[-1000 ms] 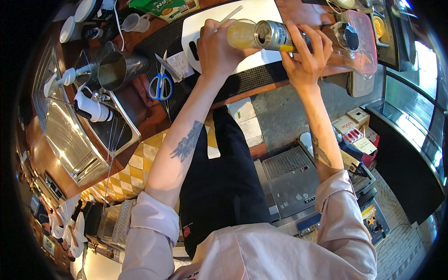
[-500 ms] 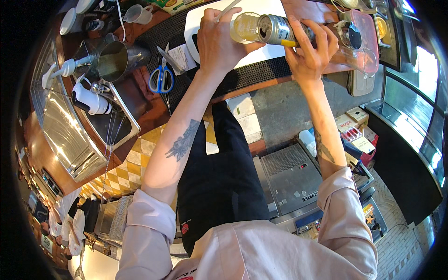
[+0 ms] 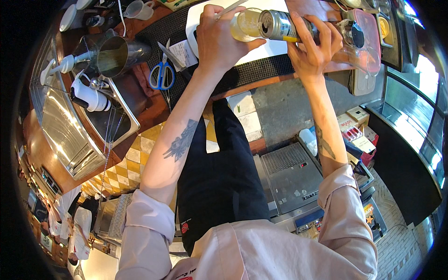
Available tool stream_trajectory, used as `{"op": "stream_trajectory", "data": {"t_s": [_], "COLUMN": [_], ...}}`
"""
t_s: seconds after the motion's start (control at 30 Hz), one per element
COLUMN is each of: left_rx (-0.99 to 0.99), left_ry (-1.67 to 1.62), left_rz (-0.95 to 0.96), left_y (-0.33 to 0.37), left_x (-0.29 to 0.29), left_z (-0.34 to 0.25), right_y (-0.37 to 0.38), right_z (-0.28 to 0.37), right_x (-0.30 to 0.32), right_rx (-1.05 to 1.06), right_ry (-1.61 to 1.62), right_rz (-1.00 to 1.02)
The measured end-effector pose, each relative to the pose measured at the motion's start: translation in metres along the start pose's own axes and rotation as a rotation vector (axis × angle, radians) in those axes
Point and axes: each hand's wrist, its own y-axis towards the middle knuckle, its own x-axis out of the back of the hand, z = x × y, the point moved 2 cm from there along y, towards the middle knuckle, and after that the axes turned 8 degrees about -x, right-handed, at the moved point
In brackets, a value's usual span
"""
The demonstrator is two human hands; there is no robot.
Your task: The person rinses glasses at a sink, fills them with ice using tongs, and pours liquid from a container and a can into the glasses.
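Note:
At the far middle of the counter my left hand is closed around a clear glass holding pale yellow, cloudy liquid. A thin pale stick, perhaps a spoon handle or straw, rises between its fingers. My right hand grips a drink can, silver with a yellow band, tipped almost flat. The can's opened top faces left, right at the rim of the glass. Whether liquid runs between them I cannot make out.
A white board lies on a black bar mat. To the left are blue-handled scissors, a paper slip, a metal pitcher and a sink. At right stands a clear pink-lidded container. Other people show at lower left.
The can is tilted a little further and sits slightly nearer the glass, which leans a bit. The liquid in the glass looks cloudier. Both hands keep their hold.

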Motion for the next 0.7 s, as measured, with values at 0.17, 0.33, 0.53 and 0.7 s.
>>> {"op": "stream_trajectory", "data": {"t_s": [0.17,0.33,0.53,0.7], "left_rx": [-0.015,0.034,0.122,0.176], "left_ry": [0.035,0.066,0.195,0.187], "left_rz": [0.012,-0.013,-0.045,-0.008], "left_y": [-0.002,-0.012,-0.047,-0.06], "left_x": [0.005,0.004,0.004,0.01], "left_z": [0.003,0.014,0.034,0.036], "right_y": [0.0,-0.004,-0.005,0.002], "right_z": [-0.001,-0.004,-0.006,-0.001], "right_x": [-0.001,-0.002,-0.004,-0.002], "right_rx": [0.009,0.015,0.024,0.032], "right_ry": [-0.015,-0.031,-0.048,-0.035], "right_rz": [0.003,0.014,-0.023,-0.035]}}
